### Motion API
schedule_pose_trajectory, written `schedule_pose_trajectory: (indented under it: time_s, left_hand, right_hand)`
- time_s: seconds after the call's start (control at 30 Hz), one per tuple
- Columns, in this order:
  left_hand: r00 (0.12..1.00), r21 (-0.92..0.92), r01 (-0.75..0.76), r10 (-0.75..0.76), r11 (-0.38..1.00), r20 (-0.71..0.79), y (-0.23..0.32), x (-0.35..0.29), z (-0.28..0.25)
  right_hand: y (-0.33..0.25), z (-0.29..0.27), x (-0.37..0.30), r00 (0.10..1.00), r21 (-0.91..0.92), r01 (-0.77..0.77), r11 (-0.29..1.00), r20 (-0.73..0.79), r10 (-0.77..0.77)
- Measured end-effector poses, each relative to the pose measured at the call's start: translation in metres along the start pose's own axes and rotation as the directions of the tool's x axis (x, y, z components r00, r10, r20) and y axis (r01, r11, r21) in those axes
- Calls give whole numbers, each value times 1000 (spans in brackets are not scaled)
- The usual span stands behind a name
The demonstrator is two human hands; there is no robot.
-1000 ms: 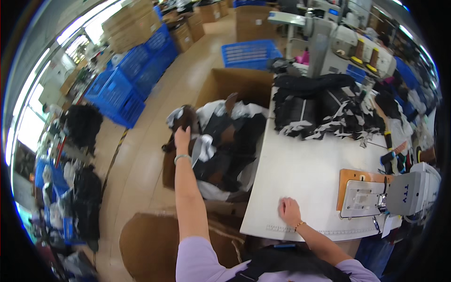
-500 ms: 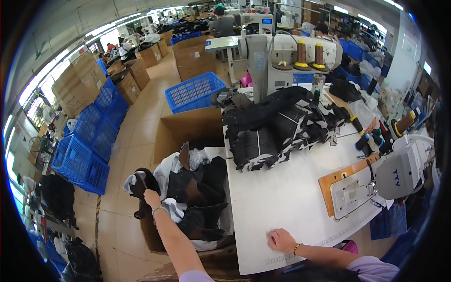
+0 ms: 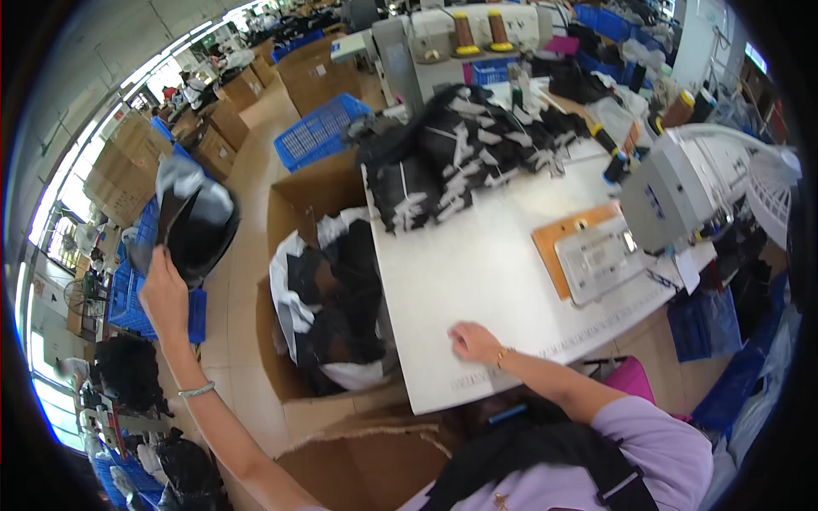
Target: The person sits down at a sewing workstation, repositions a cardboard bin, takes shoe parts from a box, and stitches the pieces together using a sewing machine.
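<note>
Raised since before: left hand (image 3: 164, 294), arm outstretched, fingers clamped on black-and-grey fabric piece (image 3: 194, 220), glossy, curved, held above floor beside lined cardboard box (image 3: 300, 192). Right hand (image 3: 474, 342), fingers loosely curled, rests on white table (image 3: 477, 255).

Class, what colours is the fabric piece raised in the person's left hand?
Black with a grey-white panel: the fabric piece in the left hand, head view.

A black and grey piece of cloth (image 3: 194, 223) hung crumpled in the air, held up high, out past the big cardboard box (image 3: 300, 192) of dark clothes.
</note>
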State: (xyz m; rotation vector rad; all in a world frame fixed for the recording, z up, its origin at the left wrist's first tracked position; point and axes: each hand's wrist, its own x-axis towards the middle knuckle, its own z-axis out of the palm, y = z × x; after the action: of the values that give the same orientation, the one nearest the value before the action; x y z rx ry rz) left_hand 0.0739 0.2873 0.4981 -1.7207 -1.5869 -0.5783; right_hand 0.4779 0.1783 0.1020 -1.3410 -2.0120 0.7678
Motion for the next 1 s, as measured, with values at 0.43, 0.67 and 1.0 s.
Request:
schedule_pose_trajectory:
  time_s: [0.43, 0.67, 1.0]
  left_hand:
    - [561, -479, -799, 739, 364, -374, 256, -92, -45]
    - [593, -501, -781, 694, 374, -408, 316, -170, -26]
    - [798, -748, 584, -392, 314, 459, 336, -328, 40]
  right_hand:
    - [-46, -113, -52, 918, 958, -152, -243, 228, 326]
    - [9, -208, -65, 952, 983, 99, -157, -48, 301]
    - [204, -329, -226, 607, 861, -351, 368, -90, 790]
